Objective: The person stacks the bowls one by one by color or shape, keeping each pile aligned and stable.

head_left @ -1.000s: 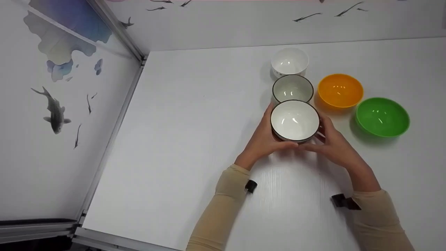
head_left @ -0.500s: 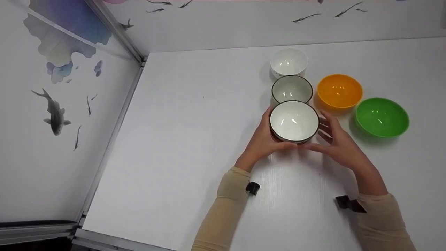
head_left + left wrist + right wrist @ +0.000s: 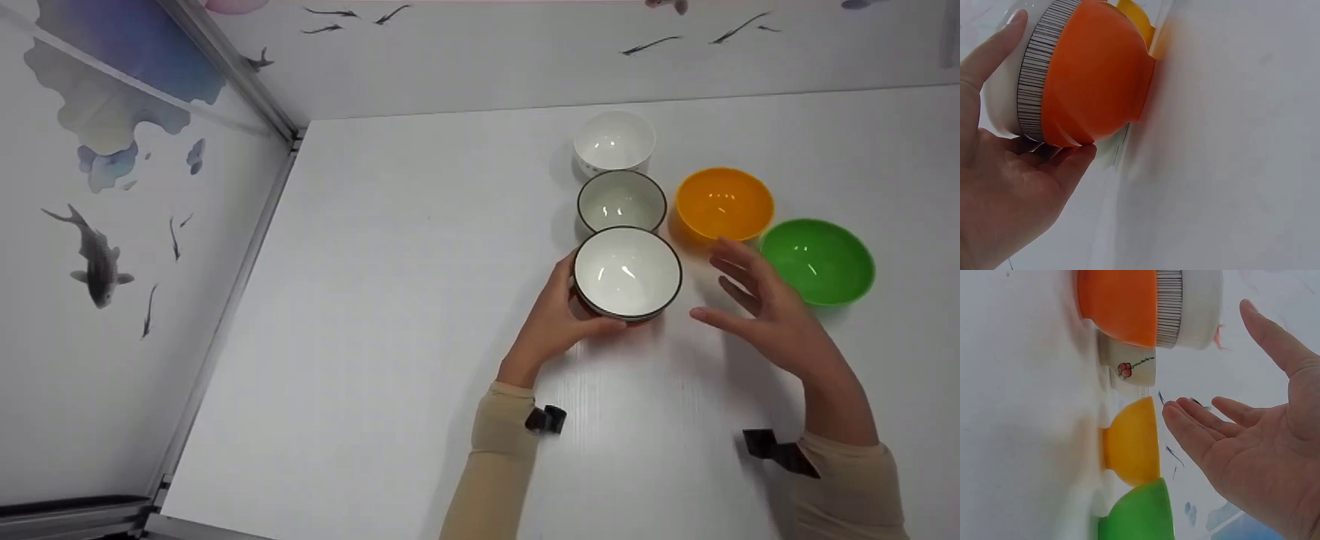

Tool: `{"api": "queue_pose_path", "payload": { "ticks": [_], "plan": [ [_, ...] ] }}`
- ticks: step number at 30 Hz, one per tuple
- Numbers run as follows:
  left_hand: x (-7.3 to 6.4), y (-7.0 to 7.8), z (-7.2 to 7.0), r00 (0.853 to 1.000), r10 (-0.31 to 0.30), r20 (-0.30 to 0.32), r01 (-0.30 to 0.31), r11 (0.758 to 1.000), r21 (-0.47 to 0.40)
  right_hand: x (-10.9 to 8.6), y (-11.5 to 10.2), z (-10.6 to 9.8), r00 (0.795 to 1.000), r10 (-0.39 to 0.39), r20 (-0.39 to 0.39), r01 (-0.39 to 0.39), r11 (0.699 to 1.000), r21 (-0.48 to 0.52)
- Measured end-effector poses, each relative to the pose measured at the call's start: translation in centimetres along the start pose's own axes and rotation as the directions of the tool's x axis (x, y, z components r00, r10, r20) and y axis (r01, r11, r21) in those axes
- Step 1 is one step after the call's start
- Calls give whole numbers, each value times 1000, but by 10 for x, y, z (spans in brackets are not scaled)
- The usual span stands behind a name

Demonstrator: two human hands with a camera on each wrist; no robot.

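My left hand (image 3: 549,322) grips a bowl (image 3: 627,271) from its left and near side, thumb near the rim. From above it shows a white inside and dark rim. In the left wrist view its underside (image 3: 1098,79) is bright orange, with a black-and-white striped band (image 3: 1040,73) and a white part above that. The foot sits right at the table. My right hand (image 3: 776,322) is apart from the bowl, fingers spread and loosely bent around nothing. It overlaps the edge of a green bowl (image 3: 821,262) in the head view.
Behind the gripped bowl stand a greyish dark-rimmed bowl (image 3: 622,201) and a white bowl (image 3: 613,142), in a line. An orange-yellow bowl (image 3: 724,204) stands beside them, close to the green one. Printed wall panels (image 3: 465,60) border the white table (image 3: 360,315) at the back and left.
My right hand has let go of the bowl's right side and drawn away to the right, its fingers opening. My left hand keeps its grip. The head view has shifted slightly.
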State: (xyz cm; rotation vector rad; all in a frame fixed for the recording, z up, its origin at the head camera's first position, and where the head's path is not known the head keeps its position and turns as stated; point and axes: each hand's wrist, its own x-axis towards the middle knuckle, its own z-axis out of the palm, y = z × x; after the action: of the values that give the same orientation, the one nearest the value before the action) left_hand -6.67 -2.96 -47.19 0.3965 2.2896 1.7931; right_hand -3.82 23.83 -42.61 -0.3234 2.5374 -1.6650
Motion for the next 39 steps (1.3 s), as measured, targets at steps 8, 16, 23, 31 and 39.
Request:
{"api": "queue_pose_path", "payload": {
  "ticks": [8,16,23,31,39],
  "plan": [
    [-1,-2,-4,998,59,22,-61,997,58,-8,-7,-11,975,-28,-219,20,999,-37],
    [-4,-2,-4,998,58,40,-62,993,97,-7,-7,-16,896,-61,-440,53,998,-32],
    [-1,0,-6,997,59,44,-65,989,135,-6,7,-34,793,-31,-609,-42,993,-107],
    [-2,0,-8,995,83,54,-90,985,149,-9,21,-48,764,97,-638,-257,953,-162],
    [-1,-1,-7,996,63,58,-71,986,149,-7,32,-53,752,264,-605,-424,896,-136]
  ]
}}
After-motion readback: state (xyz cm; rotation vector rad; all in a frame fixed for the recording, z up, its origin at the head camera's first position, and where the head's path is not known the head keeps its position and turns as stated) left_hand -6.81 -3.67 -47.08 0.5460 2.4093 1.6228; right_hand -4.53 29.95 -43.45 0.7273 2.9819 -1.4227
